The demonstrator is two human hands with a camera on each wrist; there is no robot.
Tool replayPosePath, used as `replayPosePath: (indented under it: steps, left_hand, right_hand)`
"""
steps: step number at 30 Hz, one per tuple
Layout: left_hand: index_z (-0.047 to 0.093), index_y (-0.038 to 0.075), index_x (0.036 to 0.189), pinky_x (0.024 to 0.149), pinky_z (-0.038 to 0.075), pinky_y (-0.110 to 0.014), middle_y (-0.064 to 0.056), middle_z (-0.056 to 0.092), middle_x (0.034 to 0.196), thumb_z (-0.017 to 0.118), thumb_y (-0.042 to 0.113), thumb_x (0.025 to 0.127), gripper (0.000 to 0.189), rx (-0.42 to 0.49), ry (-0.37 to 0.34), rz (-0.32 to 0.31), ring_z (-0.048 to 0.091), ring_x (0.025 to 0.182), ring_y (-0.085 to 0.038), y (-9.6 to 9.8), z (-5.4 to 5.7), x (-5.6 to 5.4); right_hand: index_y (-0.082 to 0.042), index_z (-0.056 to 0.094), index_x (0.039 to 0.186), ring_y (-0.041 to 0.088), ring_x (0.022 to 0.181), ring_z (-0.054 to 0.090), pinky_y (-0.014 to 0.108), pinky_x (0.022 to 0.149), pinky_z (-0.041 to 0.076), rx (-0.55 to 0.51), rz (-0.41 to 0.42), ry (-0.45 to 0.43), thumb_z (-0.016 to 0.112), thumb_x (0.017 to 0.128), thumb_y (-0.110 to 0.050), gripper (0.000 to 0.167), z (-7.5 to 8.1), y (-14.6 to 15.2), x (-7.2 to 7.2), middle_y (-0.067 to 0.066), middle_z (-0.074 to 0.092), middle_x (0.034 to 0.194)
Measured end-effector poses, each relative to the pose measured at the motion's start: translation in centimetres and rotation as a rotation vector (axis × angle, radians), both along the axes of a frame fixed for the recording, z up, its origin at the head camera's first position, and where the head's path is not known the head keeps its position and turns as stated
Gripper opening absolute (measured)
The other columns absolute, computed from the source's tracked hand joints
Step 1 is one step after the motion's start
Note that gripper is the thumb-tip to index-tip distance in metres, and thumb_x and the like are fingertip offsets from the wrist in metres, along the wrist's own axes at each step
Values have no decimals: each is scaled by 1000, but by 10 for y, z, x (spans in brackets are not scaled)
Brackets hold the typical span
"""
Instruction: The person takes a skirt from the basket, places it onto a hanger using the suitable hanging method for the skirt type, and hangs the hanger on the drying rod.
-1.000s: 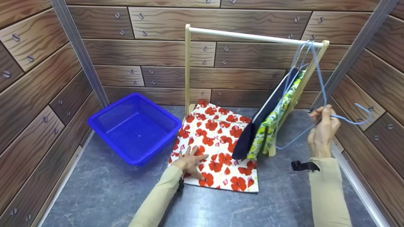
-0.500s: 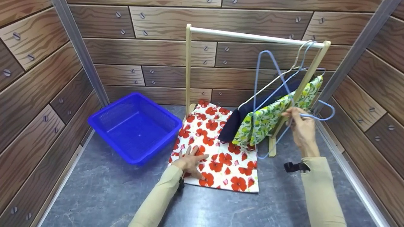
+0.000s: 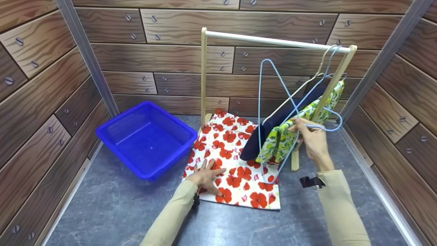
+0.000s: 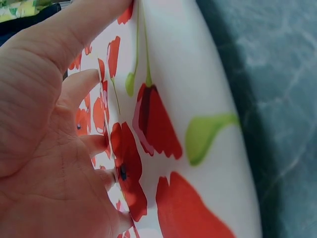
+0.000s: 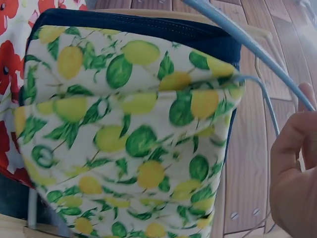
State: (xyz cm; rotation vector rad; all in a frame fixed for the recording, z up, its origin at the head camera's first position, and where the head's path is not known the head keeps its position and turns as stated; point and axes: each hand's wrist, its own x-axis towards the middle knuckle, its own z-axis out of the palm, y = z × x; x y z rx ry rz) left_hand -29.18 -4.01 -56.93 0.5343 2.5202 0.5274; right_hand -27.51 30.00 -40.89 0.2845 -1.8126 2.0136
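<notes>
A white cloth with red flowers lies spread below the rack. My left hand rests on it with fingers spread; the left wrist view has the palm against the same fabric. My right hand pinches a blue clothes hanger close to its hook, which sticks out to the right. The hanger's long triangle stands tilted over the cloth's right side and overlaps the hanging garments. In the right wrist view, the curled fingers are around the blue wire, beside a lemon-print garment.
A wooden rack with a white rail stands at the back. From its right end hang a navy garment on a white hanger and the lemon-print garment on a blue one. A blue basket sits at the left. Wood-patterned walls enclose the space.
My right hand has carried the blue hanger leftward, from right of the rack to over the flowered cloth. The hanging garments have swung and shifted. My left hand has stayed in place.
</notes>
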Motion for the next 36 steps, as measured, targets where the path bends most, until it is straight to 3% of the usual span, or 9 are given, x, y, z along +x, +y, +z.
replayPosePath:
  steps: [4,8,16,19,22,25,28,30,36]
  left_hand:
    - [32,45,151,117,-7,-65,-7,-4,166,86,45,69,98,-3,10,-19,-15,151,-34,-1,0,0]
    - [31,46,151,117,-9,-65,-6,-6,166,85,46,70,97,-3,-1,-26,-17,151,-33,-1,1,-1]
    - [31,47,150,117,-10,-63,-5,-7,166,85,44,71,96,3,-16,-17,-17,151,-33,-1,1,-1]
    - [31,47,150,117,-10,-63,-4,-7,166,85,45,71,95,-5,-13,-11,-17,151,-32,-1,1,-1]
    - [33,48,149,117,-10,-62,-4,-5,167,85,46,70,95,0,-10,0,-16,151,-32,-1,0,0]
    - [34,47,149,117,-12,-62,-3,-4,167,86,45,69,95,8,-3,6,-17,151,-31,-1,0,2]
    - [35,46,149,117,-12,-62,-4,-3,167,87,44,69,96,13,14,5,-15,151,-32,-1,-1,2]
    - [35,45,149,117,-11,-63,-5,-2,167,87,45,68,96,13,21,3,-15,151,-33,-2,-2,2]
    - [35,46,149,116,-11,-64,-5,-5,167,86,45,69,95,17,2,-2,-17,151,-32,-2,0,0]
  right_hand:
    - [22,60,114,14,48,57,27,40,50,24,14,33,61,96,-9,36,6,-9,4,9,68,66]
    - [15,62,117,15,48,58,33,45,55,89,-26,56,61,97,-13,35,16,-16,11,11,66,68]
    - [-13,72,114,21,40,61,27,38,48,513,-388,30,56,100,-31,28,35,-28,29,6,70,71]
    - [-13,75,109,13,37,58,21,35,43,643,-469,30,54,100,-33,30,41,-32,34,6,70,71]
    - [-8,77,96,7,38,54,17,36,40,750,-562,92,55,99,-25,28,42,-36,36,6,71,67]
    - [-3,76,96,16,45,59,26,45,45,822,-640,157,57,96,-16,23,41,-38,38,6,70,63]
    - [1,72,100,35,55,64,45,54,49,884,-644,196,55,96,-12,21,40,-40,40,9,70,64]
    - [1,68,95,43,59,65,55,55,48,932,-634,205,53,97,-12,20,40,-41,40,11,71,65]
    - [-2,61,82,51,65,63,61,55,47,995,-608,192,51,98,-12,22,37,-41,36,15,70,68]
